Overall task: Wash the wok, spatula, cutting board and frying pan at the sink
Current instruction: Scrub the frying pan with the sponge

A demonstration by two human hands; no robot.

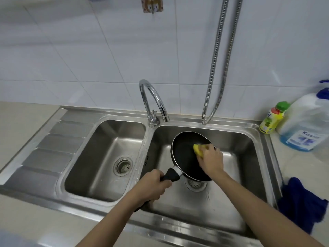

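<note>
- Left hand (152,186) grip wraps the round black non-stick frying pan's (185,157) matte handle, tilted over the right steel basin (245,139).
- Right hand (211,160) grip presses a porous yellow sponge (198,148) inside the pan.

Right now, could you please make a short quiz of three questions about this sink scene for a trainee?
1. True or false: the frying pan is over the left basin.
2. What does the right hand press into the pan? A) blue cloth B) yellow sponge C) bottle
3. What part does the left hand hold?

Key: 1. false, it is over the right basin; 2. B; 3. the pan's handle.
</note>
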